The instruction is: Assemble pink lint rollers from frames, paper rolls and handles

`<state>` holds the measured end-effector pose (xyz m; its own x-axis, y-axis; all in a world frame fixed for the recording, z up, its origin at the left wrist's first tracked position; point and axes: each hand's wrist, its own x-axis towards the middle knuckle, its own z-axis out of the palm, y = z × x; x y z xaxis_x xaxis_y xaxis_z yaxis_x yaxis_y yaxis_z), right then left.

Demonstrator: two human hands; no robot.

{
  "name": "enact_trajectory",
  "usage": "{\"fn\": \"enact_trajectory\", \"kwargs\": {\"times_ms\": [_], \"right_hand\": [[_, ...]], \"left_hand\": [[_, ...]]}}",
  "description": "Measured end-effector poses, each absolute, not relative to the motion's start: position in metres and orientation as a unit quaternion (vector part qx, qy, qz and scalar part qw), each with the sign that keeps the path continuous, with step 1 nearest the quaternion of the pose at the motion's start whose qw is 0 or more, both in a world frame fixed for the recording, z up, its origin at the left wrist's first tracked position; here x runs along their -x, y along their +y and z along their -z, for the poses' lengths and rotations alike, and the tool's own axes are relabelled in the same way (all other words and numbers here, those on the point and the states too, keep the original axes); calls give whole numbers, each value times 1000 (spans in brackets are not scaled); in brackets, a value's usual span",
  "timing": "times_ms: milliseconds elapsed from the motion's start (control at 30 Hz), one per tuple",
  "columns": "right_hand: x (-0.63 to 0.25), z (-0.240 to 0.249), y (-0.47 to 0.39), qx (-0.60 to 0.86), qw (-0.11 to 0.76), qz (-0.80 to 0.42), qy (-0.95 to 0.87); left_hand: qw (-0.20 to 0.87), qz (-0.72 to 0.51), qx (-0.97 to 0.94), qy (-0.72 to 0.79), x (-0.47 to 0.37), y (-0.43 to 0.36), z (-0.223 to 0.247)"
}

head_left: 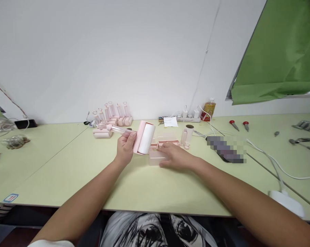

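My left hand (125, 150) is closed around the clear handle of a lint roller (146, 139), held up over the table with its white paper roll facing right in a pink frame. To the right of it, my right hand (175, 156) grips a translucent pinkish roller cover (156, 158) resting on the table, thumb at the front and fingers over the top. Just behind that hand lies another open pink case (167, 143), partly hidden. A small clear handle piece (184, 137) and a cardboard-cored paper roll (189, 133) stand right of it.
Several pink lint rollers (120, 120) stand by the wall, one (102, 133) lying in front. Rightward are a phone (225, 149), white cables, a power strip (188, 119), a bottle (208, 109) and red-ended tools (234, 125). A white charger (285, 202) sits near the front edge.
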<state>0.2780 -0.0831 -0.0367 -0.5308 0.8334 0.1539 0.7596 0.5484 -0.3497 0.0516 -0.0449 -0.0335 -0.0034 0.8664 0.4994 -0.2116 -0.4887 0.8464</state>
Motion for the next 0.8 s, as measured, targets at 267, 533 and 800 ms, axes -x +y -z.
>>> {"fn": "enact_trajectory", "kwargs": {"times_ms": [267,533,800], "right_hand": [[-279,47,-74,467,179,-88,-862],[-280,52,-72,471,188,-71,-859],[-274,41,-81,464,340,-53,-816]], "left_hand": [[423,-651,-562,285,-52,-42,34],[413,-649,-567,295,-52,-43,33],[399,-633,-585,313,-54,-47,33]]}}
